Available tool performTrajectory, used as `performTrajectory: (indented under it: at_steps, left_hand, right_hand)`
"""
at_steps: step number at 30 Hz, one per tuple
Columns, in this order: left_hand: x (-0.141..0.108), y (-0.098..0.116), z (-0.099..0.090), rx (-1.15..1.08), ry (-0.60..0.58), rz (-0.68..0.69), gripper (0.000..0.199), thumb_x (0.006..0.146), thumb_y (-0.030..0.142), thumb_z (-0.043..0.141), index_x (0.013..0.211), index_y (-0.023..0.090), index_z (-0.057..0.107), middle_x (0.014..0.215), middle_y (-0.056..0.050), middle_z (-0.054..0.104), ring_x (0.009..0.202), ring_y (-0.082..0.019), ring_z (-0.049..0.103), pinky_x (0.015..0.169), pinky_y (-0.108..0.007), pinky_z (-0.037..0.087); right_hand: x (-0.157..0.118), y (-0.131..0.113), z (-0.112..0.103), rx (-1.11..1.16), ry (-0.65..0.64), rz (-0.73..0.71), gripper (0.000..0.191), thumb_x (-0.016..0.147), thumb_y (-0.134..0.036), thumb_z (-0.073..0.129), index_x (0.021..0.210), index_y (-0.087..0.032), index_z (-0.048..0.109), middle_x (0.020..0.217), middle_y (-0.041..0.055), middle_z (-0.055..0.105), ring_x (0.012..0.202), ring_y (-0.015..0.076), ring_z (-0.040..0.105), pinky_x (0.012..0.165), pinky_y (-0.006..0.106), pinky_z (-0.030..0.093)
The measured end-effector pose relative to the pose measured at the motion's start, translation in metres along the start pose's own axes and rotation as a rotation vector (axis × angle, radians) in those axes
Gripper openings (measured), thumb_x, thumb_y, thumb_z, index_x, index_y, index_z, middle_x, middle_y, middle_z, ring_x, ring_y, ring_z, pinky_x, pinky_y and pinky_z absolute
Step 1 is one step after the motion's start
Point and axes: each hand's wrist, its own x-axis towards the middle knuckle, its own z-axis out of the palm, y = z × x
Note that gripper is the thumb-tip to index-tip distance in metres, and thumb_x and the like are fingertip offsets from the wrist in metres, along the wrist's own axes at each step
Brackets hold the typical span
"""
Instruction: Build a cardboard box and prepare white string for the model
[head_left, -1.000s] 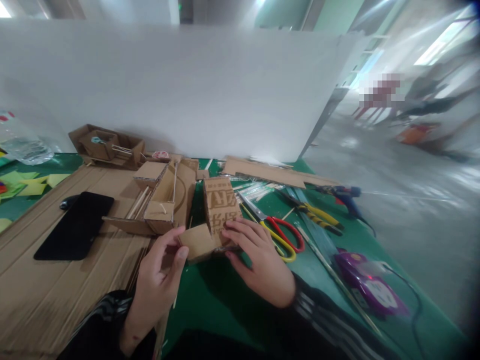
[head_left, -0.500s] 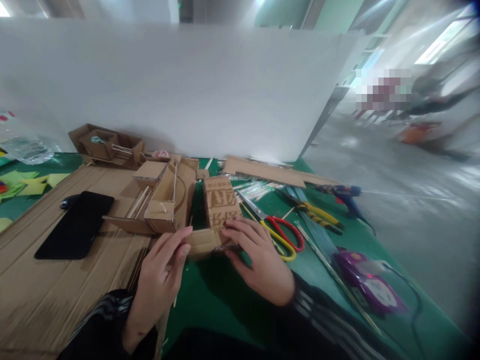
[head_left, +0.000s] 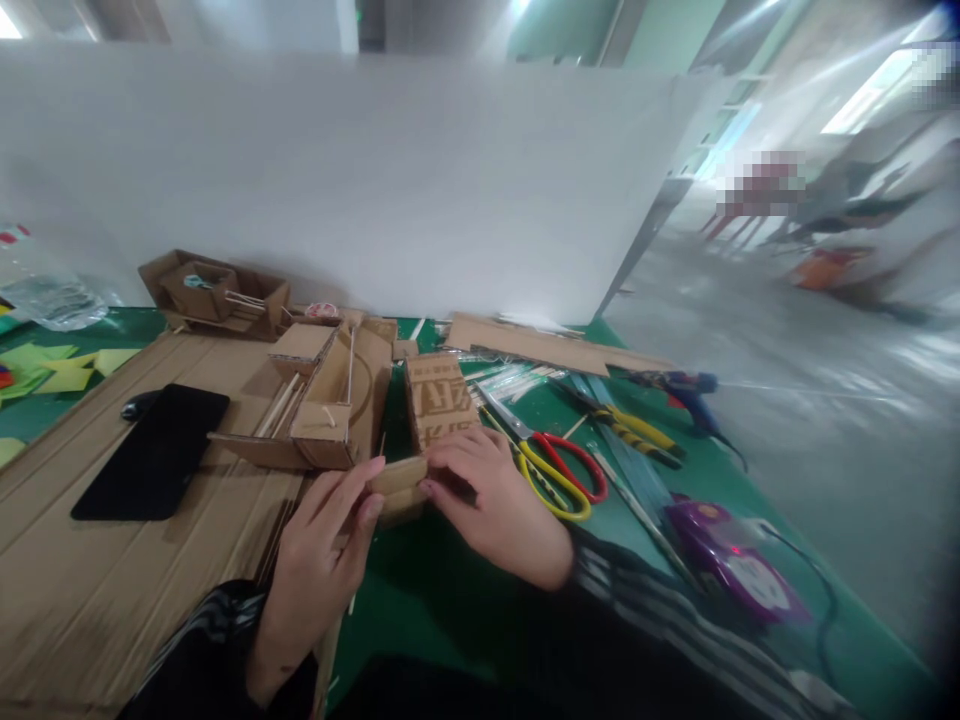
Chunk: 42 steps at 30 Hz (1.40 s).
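A small folded cardboard piece is pinched at its left end by the fingers and thumb of my left hand. At its right end, my right hand grips it between thumb and fingertips. Just behind lies a cardboard box with printed characters, partly covered by my right fingers. To the left of it stands an open cardboard construction with wooden sticks inside. Scissors with red and yellow handles lie right of my right hand.
Pliers, a glue gun and a purple device with a cable lie to the right. A black phone-like slab rests on a cardboard sheet. Behind stand another cardboard model and a white board.
My right hand has shifted left, off the printed box's near end, onto the right end of the small cardboard piece. My left hand has barely moved.
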Motion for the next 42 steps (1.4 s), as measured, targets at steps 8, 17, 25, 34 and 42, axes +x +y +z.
performTrajectory:
  at_steps: [8,17,25,34,42]
  left_hand:
    - [-0.002,0.0,0.0,-0.017,-0.002,0.056,0.037,0.096,0.016,0.056,0.131,0.026,0.054,0.111,-0.006,0.063,0.099,-0.018,0.062,0.088,-0.03,0.051]
    - [-0.005,-0.001,-0.002,0.002,-0.054,-0.011,0.048,0.097,0.02,0.053,0.143,0.028,0.044,0.114,-0.007,0.063,0.098,-0.02,0.062,0.087,-0.033,0.051]
    - [-0.008,0.001,-0.004,0.035,-0.233,-0.128,0.074,0.09,0.022,0.054,0.155,0.028,0.018,0.146,-0.014,0.045,0.13,-0.032,0.048,0.104,-0.051,0.046]
    - [-0.005,-0.005,0.002,0.011,-0.179,-0.117,0.045,0.091,0.028,0.059,0.133,0.025,0.043,0.119,-0.01,0.055,0.11,-0.027,0.057,0.093,-0.045,0.051]
    - [-0.001,-0.003,0.0,0.037,-0.213,-0.09,0.032,0.093,0.029,0.057,0.125,0.027,0.05,0.117,-0.009,0.058,0.112,-0.027,0.056,0.094,-0.043,0.049]
  right_hand:
    - [0.001,0.004,0.0,-0.01,-0.012,-0.02,0.009,0.089,-0.016,0.064,0.088,-0.022,0.058,0.097,0.001,0.07,0.098,0.0195,0.057,0.096,0.04,0.035]
    - [0.001,0.007,0.003,-0.007,-0.021,-0.018,0.012,0.089,-0.017,0.066,0.098,-0.022,0.059,0.104,0.002,0.07,0.101,0.0215,0.057,0.099,0.042,0.034]
    - [-0.003,0.009,0.009,-0.011,0.034,-0.008,0.041,0.093,-0.02,0.063,0.132,-0.027,0.055,0.119,0.0019,0.07,0.108,0.0214,0.059,0.102,0.043,0.036]
    - [-0.002,0.01,0.013,-0.053,0.074,-0.02,0.026,0.095,-0.023,0.061,0.12,-0.029,0.066,0.121,0.0019,0.071,0.111,0.0221,0.06,0.099,0.044,0.04]
    - [-0.004,0.014,0.012,-0.09,0.075,-0.052,0.025,0.097,-0.023,0.057,0.12,-0.028,0.066,0.126,0.0019,0.069,0.114,0.0216,0.059,0.101,0.045,0.04]
